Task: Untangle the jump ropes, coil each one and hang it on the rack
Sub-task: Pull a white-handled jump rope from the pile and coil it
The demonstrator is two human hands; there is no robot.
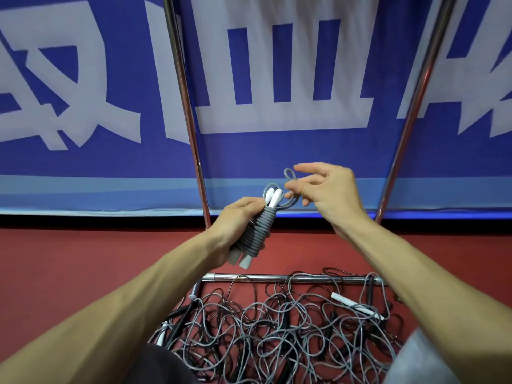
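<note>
While my left hand (pixel 238 220) grips the coiled jump rope (pixel 259 231) round its wrapped white handles, my right hand (pixel 329 195) pinches the tail loop (pixel 289 174) just above. Keep that loop open and taut; it should then slip over the rack (pixel 186 106). Tangled ropes (pixel 277 328) lie on red floor (pixel 69 259); blue banner (pixel 277 151) behind.

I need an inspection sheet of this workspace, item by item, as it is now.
surface: red floor, partly under ropes.
job's things: coiled rope wound round its white handles; tangled ropes heaped on floor; metal rack standing behind.
clutter: nothing seen.
grippers: left hand grips the coiled rope; right hand pinches its loose loop.
cables: nothing seen.
surroundings: blue banner with white characters.
</note>
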